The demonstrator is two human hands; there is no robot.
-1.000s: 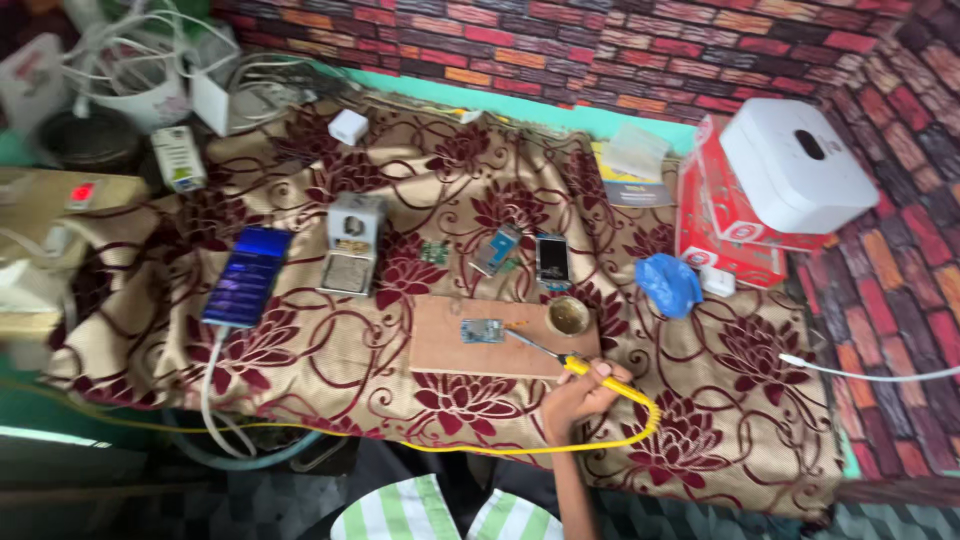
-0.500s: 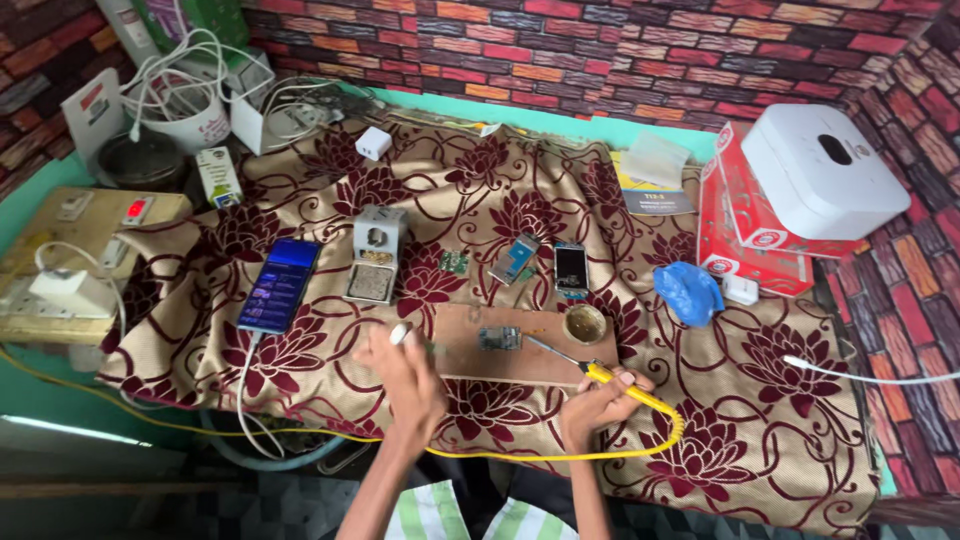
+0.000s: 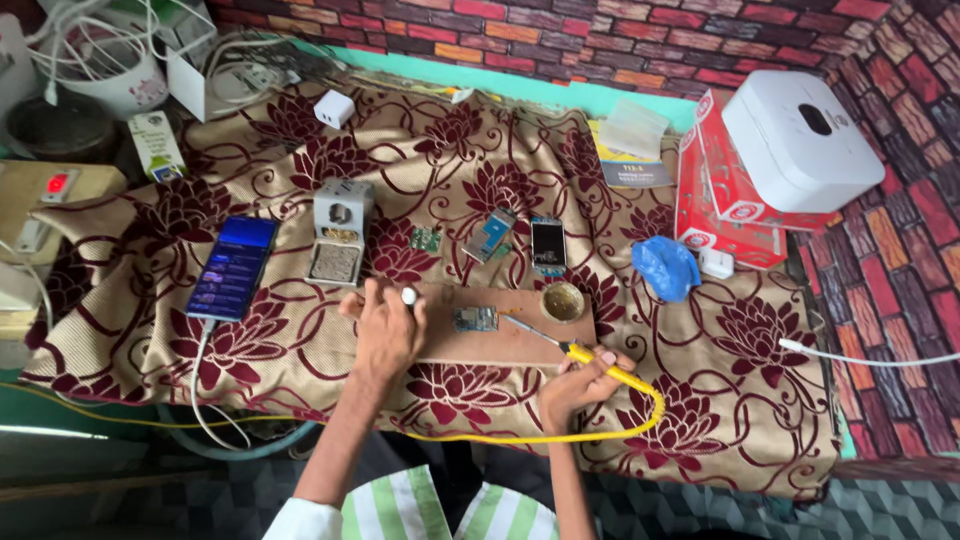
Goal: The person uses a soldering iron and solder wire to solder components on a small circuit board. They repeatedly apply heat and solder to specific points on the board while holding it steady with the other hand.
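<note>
Right hand (image 3: 578, 382): closed around yellow-handled soldering iron (image 3: 560, 345), tip angled toward small circuit board (image 3: 474, 319) on wooden board (image 3: 520, 345). Left hand (image 3: 385, 325): resting on board's left end, fingers curled around small white object (image 3: 408, 296). Round flux tin (image 3: 562, 301) near iron tip.

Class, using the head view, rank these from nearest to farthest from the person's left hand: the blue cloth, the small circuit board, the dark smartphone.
From the left hand:
1. Small circuit board, just right, on the wooden board.
2. Dark smartphone, to the left.
3. Blue cloth, far right.
</note>
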